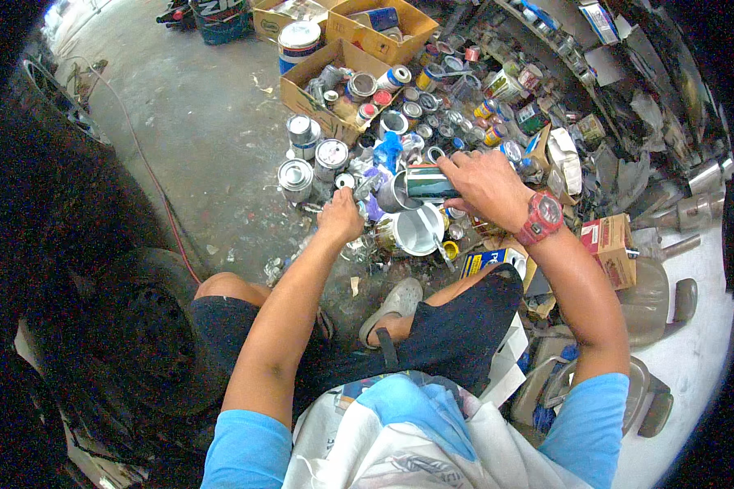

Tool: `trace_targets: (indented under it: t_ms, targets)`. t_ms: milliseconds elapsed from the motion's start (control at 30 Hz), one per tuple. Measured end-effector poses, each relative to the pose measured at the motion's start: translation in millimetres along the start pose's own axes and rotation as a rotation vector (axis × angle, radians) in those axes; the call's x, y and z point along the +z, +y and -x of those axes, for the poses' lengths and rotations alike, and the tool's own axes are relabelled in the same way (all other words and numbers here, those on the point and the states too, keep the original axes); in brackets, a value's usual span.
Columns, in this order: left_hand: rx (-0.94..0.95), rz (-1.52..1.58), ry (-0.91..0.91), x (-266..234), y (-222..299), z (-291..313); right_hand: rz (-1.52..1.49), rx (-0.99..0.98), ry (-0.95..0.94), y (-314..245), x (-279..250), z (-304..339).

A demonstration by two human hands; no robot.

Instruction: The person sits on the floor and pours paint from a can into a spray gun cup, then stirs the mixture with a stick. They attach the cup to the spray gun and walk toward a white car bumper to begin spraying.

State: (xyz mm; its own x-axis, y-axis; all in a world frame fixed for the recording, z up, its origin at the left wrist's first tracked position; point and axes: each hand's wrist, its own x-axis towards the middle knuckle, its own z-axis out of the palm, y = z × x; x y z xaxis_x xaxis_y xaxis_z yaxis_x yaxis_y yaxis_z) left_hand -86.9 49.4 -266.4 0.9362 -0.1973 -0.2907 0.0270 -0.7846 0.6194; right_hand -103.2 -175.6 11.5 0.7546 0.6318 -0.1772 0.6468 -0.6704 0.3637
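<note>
My right hand (485, 186) grips a metal paint can (432, 182) with a dark green and white label. The can lies tilted on its side, its open grey mouth toward my left hand. Below it stands an open paint pail (422, 231) with pale grey insides and a stick-like tool leaning in it. My left hand (340, 216) is closed just left of the can's mouth; what its fingers hold, if anything, is too small to make out. Beyond my left hand stand a silver can with a spout lid (295, 179), another round can (331, 155) and a small can (345, 181).
Cardboard boxes (338, 50) of cans stand ahead. Many cans and jars crowd the floor (187, 106) to the right, below a shelf. A red hose (143, 163) crosses the left side, near a dark wheel (151, 334). Plastic chairs (648, 301) are at the right.
</note>
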Motion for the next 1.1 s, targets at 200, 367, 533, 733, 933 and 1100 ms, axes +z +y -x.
trace_targets:
  t_ms: [200, 367, 533, 733, 933, 1100]
  targets:
    - [0.036, 0.003, 0.025, -1, 1, 2, -0.02, -0.013, 0.003, 1, -1, -3]
    - [0.02, 0.025, 0.011, -5, 4, 3, -0.028, -0.033, -0.026, 2, -4, -9]
    - [0.025, 0.057, 0.021, -8, 6, 5, -0.03, -0.057, -0.023, 4, -6, -11]
    - [0.01, 0.078, -0.031, -12, 9, 5, -0.004, -0.059, 0.015, 0, -5, -13]
    - [0.021, 0.087, -0.015, -13, 8, 4, -0.014, -0.009, -0.037, 3, -5, -11]
    - [0.025, 0.081, -0.022, -13, 7, 4, -0.069, 0.001, 0.003, 11, -3, -2]
